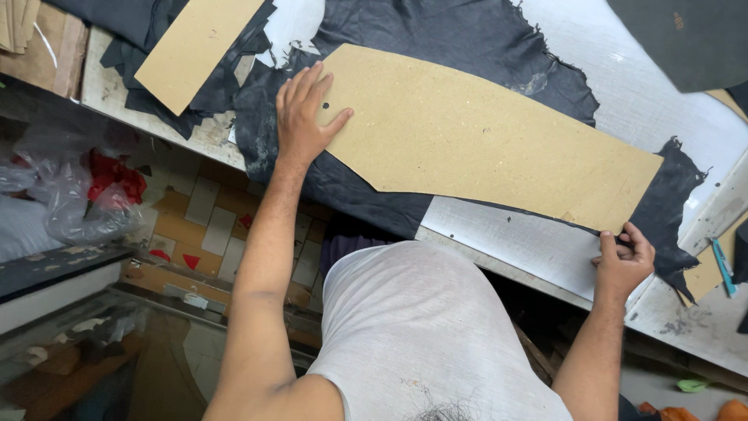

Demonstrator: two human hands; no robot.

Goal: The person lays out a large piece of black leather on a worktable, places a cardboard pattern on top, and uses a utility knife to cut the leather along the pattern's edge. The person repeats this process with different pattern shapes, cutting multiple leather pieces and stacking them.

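A long tan cardboard template [483, 140] lies flat on a sheet of black leather [436, 39] spread across a worn white worktable [545, 242]. The left hand [305, 113] rests palm-down on the template's left end, fingers spread and extended, gripping nothing, with the thumb angled out across the board. The right hand [623, 261] is at the template's lower right corner, fingers curled and pinching at the edge there; whether the pinch takes the board alone or the leather with it cannot be told, as the fingertips cover the junction. The leather shows ragged edges beyond both ends of the template and hangs slightly over the table's near edge. A second, smaller cardboard pattern [199, 47] lies at the upper left on a heap of black offcuts [179, 109], well apart from the work. A blue-handled tool [723, 265] sits at the far right of the table, near the right hand but untouched. Judged from the hand placement, the step in hand is the positioning and pinning-down of the template on the hide. The next move appears to call for firm downward pressure at both ends, so that the board does not slip on the leather.
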